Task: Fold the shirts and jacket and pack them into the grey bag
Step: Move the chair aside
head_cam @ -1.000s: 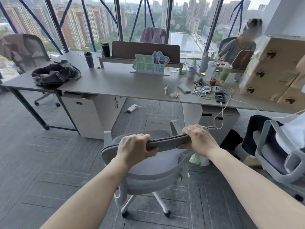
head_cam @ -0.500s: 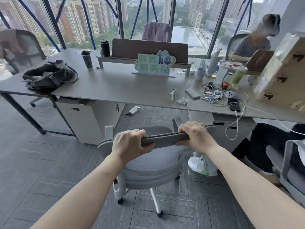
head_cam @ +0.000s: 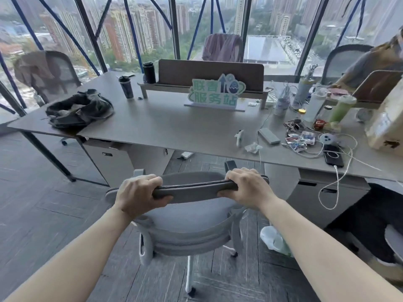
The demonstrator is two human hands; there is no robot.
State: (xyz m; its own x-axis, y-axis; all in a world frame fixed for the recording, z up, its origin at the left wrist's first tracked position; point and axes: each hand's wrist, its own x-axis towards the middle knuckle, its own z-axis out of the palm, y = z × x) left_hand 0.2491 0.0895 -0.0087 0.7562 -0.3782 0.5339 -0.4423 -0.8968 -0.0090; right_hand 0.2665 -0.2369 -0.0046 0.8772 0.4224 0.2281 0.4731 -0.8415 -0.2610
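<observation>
We have both hands on the top edge of the grey chair (head_cam: 187, 219) in front of us: our left hand (head_cam: 139, 194) is curled round the left end of the backrest rim (head_cam: 196, 189) and our right hand (head_cam: 246, 188) round the right end, thumbs tucked under, so both are clamped on the chair and carry no clothing. Beyond the grip lies the desk (head_cam: 174, 127). Further off and up to the left of our left hand, the grey bag (head_cam: 79, 111) sits slumped near the desk's left end, its long axis running roughly left to right. We judge the left hand the nearer one to it. Garments drape two far chairs, one behind the bag (head_cam: 38, 69), one straight ahead (head_cam: 222, 47).
</observation>
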